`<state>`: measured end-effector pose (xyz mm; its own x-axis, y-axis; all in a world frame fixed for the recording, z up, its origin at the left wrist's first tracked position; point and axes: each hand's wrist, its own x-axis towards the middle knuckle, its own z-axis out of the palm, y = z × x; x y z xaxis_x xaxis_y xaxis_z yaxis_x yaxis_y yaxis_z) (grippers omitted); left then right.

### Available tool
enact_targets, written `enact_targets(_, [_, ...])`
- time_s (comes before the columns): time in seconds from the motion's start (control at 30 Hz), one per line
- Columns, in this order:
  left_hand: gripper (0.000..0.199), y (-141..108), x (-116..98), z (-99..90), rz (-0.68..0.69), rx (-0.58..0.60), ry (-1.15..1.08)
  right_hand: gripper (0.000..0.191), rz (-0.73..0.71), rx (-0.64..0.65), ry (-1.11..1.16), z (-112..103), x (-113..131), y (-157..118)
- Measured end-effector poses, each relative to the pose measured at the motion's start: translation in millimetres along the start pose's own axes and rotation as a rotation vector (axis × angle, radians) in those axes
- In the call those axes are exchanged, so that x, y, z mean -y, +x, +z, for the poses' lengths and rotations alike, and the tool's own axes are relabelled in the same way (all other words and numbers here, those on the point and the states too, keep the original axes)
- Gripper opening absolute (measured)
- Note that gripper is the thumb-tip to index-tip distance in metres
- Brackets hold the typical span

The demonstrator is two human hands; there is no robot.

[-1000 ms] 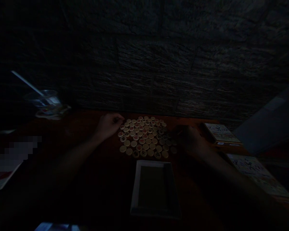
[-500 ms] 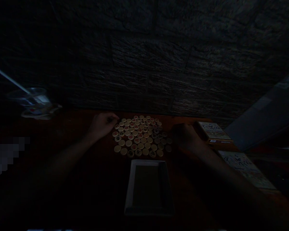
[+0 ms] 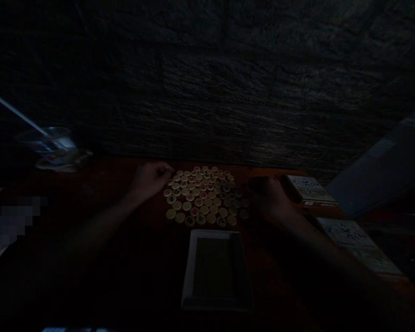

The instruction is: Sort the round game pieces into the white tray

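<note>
Several round wooden pieces [image 3: 201, 189], some with red or black characters and some blank, lie spread flat on a dark reddish table [image 3: 117, 164]. At the left edge of the spread rests my left hand [image 3: 152, 179], its fingers curled closed; whatever they may hold is hidden. Beyond the right edge of the pieces is my right hand [image 3: 268, 194], in deep shadow, also with curled fingers and its inside not visible. Nearer to me than the pieces stands a shallow open box [image 3: 190, 272] with pale rims and a plain inside.
A clear plastic cup [image 3: 55, 143] with a straw stands at the far left. Two printed boxes lie on the right, one farther back [image 3: 311, 188] and one nearer [image 3: 358, 244]. A rough stone wall [image 3: 207, 92] rises behind the table.
The whole view has shifted slightly, so everything appears a little farther right. Both hands keep their places beside the pieces, and the pieces look unmoved.
</note>
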<state>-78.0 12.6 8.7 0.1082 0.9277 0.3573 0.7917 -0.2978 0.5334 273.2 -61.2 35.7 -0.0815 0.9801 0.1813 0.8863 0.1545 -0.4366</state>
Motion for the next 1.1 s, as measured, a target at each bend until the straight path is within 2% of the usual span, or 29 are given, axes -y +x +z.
enact_targets(0.17, [0.025,-4,-6,0.0,0.051,0.028,-0.017,0.029,-0.04,-0.097,0.039,6,-8,2])
enact_targets(0.33, [0.026,-6,-12,-2.5,0.06,0.05,-0.036,0.031,-0.03,-0.094,0.027,8,-9,3])
enact_targets(0.5, [0.024,-3,-6,-1.4,0.044,0.001,-0.046,0.032,-0.015,-0.068,0.02,5,-6,2])
enact_targets(0.67, [0.024,5,8,-1.9,0.012,-0.112,-0.11,0.029,0.005,-0.081,0.023,7,-12,4])
enact_targets(0.77, [0.024,7,10,-3.3,0.004,-0.113,-0.128,0.028,0.004,-0.081,0.052,9,-14,5])
enact_targets(0.9, [0.019,4,4,-2.9,0.04,-0.062,-0.133,0.028,0.002,-0.082,0.049,8,-10,4])
enact_targets(1.1, [0.016,-8,-8,-2.9,0.253,0.247,-0.093,0.033,-0.02,-0.062,0.019,7,-7,3])
